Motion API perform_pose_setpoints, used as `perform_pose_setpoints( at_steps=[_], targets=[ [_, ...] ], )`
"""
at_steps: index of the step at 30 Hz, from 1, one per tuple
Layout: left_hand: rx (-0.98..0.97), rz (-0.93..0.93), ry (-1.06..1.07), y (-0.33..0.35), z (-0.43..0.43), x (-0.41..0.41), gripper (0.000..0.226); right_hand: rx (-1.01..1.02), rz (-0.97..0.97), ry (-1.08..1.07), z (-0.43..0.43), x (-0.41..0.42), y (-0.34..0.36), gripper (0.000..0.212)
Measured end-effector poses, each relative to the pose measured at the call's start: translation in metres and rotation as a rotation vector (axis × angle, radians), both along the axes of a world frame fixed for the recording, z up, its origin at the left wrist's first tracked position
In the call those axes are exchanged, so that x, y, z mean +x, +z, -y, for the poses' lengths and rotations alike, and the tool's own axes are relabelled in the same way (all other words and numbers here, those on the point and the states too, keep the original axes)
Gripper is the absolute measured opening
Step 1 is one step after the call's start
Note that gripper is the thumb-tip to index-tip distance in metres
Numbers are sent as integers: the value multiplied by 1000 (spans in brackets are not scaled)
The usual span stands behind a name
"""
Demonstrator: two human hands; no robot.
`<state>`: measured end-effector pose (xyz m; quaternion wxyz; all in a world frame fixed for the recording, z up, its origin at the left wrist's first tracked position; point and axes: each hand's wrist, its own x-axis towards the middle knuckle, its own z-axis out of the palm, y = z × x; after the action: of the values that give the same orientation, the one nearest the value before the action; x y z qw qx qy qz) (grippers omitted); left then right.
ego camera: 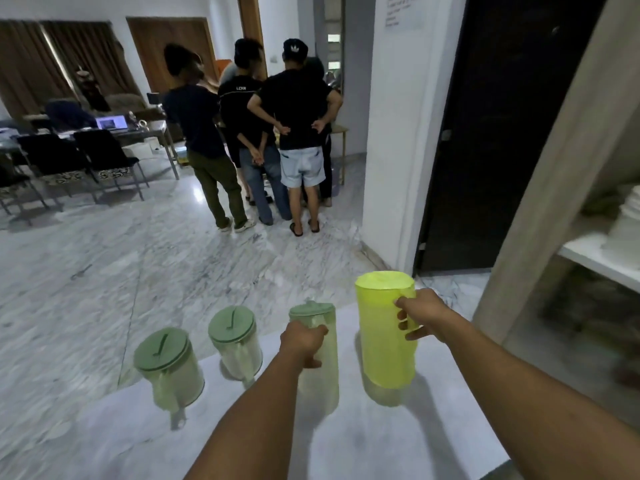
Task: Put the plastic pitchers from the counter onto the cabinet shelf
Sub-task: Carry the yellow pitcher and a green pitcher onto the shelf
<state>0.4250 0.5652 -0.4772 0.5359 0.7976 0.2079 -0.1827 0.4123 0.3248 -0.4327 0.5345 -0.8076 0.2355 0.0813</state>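
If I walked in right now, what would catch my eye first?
The bright yellow-green pitcher, gripped by the right hand at the counter's right end. Beside it the left hand holds a clear green-lidded pitcher. Behind, a group of people stands with their backs turned.

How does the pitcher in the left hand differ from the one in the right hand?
The clear pitcher in the left hand is see-through with a dull green lid; the yellow-green pitcher in the right hand is bright, near opaque, and looks wider. The clear pitcher appears to stand on the counter; the yellow-green pitcher appears lifted above its shadow. Both are upright and gripped at the handle.
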Motion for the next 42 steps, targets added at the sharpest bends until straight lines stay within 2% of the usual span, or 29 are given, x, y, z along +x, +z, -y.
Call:
perform_pose_setpoints(
  at_steps=[4, 10, 14, 18, 24, 26, 28, 34, 42],
  targets=[
    [-104, 26, -170, 33, 16, -46, 38, -31, 81, -142, 22, -83, 33, 14],
    [-257, 69, -430, 87, 71, -146, 25, -97, 146, -335, 66, -242, 82, 15],
    [-276, 46, -646, 129, 127, -218, 43, -107, 159, -500, 111, -357, 115, 20],
    [-342, 30, -889, 163, 196, -292, 40, -144, 166, -658, 160, -468, 151, 21],
    [-440, 0, -1117, 206, 323, -403, 52, -227, 240, -866, 231, -627, 214, 21],
    [-502, -22, -1171, 220, 366, -440, 49, -256, 290, -938, 255, -675, 235, 20],
    [-592, -24, -1207, 234, 406, -478, 37, -291, 335, -1004, 282, -718, 253, 21],
    [-739, 53, -1189, 250, 517, -560, 33, -336, 482, -1104, 355, -797, 277, 16],
    [-729, 138, -1122, 245, 609, -578, 28, -290, 612, -1152, 441, -791, 256, 12]
  ],
)
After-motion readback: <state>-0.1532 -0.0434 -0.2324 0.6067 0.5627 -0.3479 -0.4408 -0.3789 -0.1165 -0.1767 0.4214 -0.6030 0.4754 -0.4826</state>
